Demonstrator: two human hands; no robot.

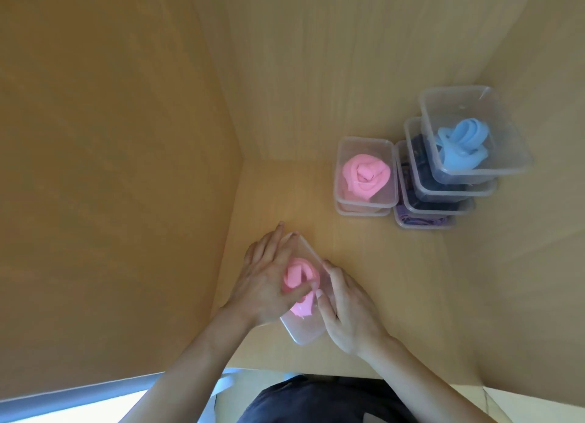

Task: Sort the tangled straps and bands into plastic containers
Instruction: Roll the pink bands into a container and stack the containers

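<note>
Closest in, both forearms reach out over the tabletop [395, 280] and meet at the clear container [305, 331], which lies angled near the front edge. Inside it, towards its far end, sits the pink band [296, 275], loosely coiled.

The left hand [264, 283] straddles the clear container's left wall. Its fingers stretch fairly straight along the outside towards the far corner, and the thumb is bent inward, pressing down on the pink band. The right hand [349, 312] takes the clear container's right wall, with the fingers lying along the outside and the thumb tucked inside, its tip just beside the band. So the band lies between the two thumbs, under the left one.

Beyond the clear container and to its right stands a second container [345, 201] with a rolled pink band [365, 175] in it. Just right of that, further still from the clear container, is a stack of containers [421, 198] set in steps. The bottom one holds purple bands [421, 221], the middle ones something dark, and the top tub [506, 156] holds a blue band [463, 141]. The stack sits by the wooden back wall [316, 74].
</note>
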